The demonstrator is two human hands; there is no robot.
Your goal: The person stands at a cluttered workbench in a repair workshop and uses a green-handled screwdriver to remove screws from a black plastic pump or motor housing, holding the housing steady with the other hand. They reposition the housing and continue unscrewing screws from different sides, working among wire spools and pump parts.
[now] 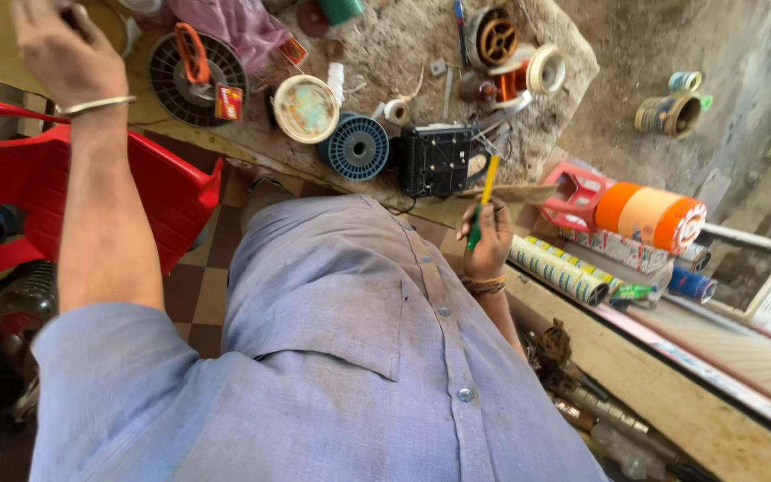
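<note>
While your right hand [490, 241] clenches a green-and-yellow screwdriver [481, 207] upright just below the black box [439, 159] on the workbench [385, 54], your left hand [55, 49] reaches up, its fingers' grip impossible to tell.

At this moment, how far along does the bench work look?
Little looks finished: the black boxy device sits on the worn workbench among the blue plastic spool and loose parts. In hand: the right hand grips a green-and-yellow screwdriver; the left hand is raised. What remains is unclear.
</note>
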